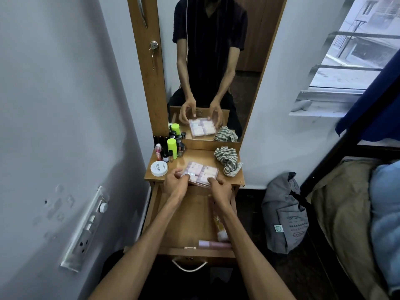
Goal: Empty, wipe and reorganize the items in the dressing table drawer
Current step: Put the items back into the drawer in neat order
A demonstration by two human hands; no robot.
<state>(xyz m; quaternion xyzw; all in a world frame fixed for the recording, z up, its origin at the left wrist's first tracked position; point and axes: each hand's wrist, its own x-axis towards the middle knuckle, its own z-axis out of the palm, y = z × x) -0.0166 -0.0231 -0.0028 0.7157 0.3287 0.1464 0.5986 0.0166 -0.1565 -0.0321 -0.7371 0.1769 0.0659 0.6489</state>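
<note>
A switch panel [86, 228] is seen on the left wall. On the bench [236, 180], at its left rear, a cluster of small bottles [171, 148] is gathered around one lime-green bottle [171, 147]; their exact number cannot be made out. One round white tin [159, 168] is set in front of them. At the middle front edge, one clear box of pink and white items [202, 173] is held from both sides: the left hand [175, 184] is closed in a grip on its near left corner, and the right hand [220, 188] in a grip on its near right edge. The box's near edge is partly covered by the fingers. Below, the drawer [186, 221] is pulled open; two pale pink tubes [214, 244] are seen along its right and front sides, partly hidden by the right forearm. One striped cloth [228, 160] is crumpled at the bench's right rear. A grey bag [283, 215] is propped against the wall on the floor.
</note>
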